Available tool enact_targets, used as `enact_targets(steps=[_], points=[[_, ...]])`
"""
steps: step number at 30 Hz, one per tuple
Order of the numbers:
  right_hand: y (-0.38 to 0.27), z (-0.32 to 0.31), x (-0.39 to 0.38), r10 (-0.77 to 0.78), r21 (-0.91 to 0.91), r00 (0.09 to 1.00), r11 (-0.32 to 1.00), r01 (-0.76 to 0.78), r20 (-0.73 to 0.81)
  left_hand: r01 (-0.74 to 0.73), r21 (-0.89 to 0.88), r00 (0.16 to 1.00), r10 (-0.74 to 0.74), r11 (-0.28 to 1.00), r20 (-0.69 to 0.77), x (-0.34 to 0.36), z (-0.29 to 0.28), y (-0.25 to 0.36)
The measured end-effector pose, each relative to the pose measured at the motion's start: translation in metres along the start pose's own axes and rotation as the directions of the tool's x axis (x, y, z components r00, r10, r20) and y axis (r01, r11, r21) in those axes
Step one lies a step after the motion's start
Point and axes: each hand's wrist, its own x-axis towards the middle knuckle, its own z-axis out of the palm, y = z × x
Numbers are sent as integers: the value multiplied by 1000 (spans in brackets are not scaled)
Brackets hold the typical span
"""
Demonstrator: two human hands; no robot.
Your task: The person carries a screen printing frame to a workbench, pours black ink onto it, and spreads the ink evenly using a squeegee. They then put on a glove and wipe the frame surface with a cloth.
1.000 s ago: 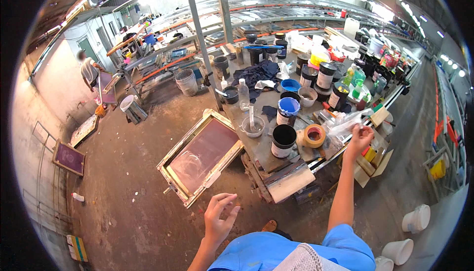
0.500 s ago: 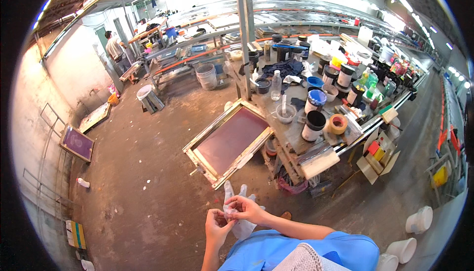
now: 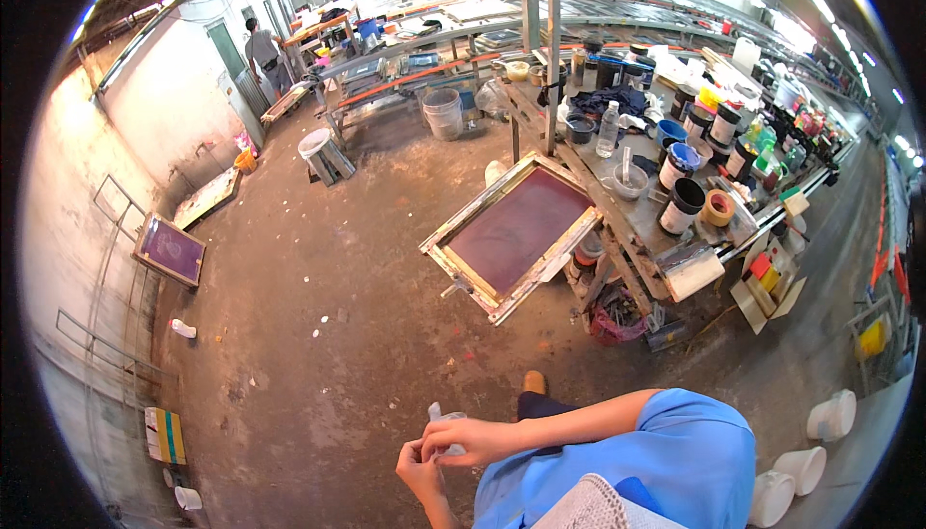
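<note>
Low in front of my blue shirt, both hands are together on a thin whitish glove (image 3: 435,412). My left hand (image 3: 421,474) pinches it from the near left. From the right, my right hand (image 3: 467,440) reaches across with bent fingers closed on the same glove. Only a finger of the glove and a pale patch show; my hands hide the rest. Beyond them, apart from both hands, a wood-framed printing screen (image 3: 521,232) with a purple mesh rests tilted beside the work table.
The work table (image 3: 641,225) at right carries ink tubs, a clear bottle (image 3: 608,130) and a tape roll (image 3: 718,208). An open carton (image 3: 767,288) stands beside it. Another screen (image 3: 171,249) leans at the left wall. White buckets (image 3: 831,415) stand lower right. A person (image 3: 265,54) stands far left.
The view has shifted, so the table and screen sit farther right and higher. My hands have drawn closer together, covering more of the glove, whose spread fingers showed before.
</note>
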Motion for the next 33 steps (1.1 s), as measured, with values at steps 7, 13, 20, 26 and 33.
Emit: enact_targets(steps=[7,13,20,26,33], points=[[74,12,68,158,-120,986,979,-164,-55,56,24,971,-49,998,-233,69,-25,11],[161,-13,178,411,109,910,903,-415,55,-113,340,981,160,934,-113,162,-34,6],[206,-60,309,621,919,784,314,-239,-8,-276,426,954,301,862,10,297,-33,39],[195,-120,369,512,951,858,248,-185,34,-252,277,963,269,927,-23,384,-13,30],[258,-188,428,607,851,726,522,-58,-323,-353,46,911,332,935,246,487,14,25]])
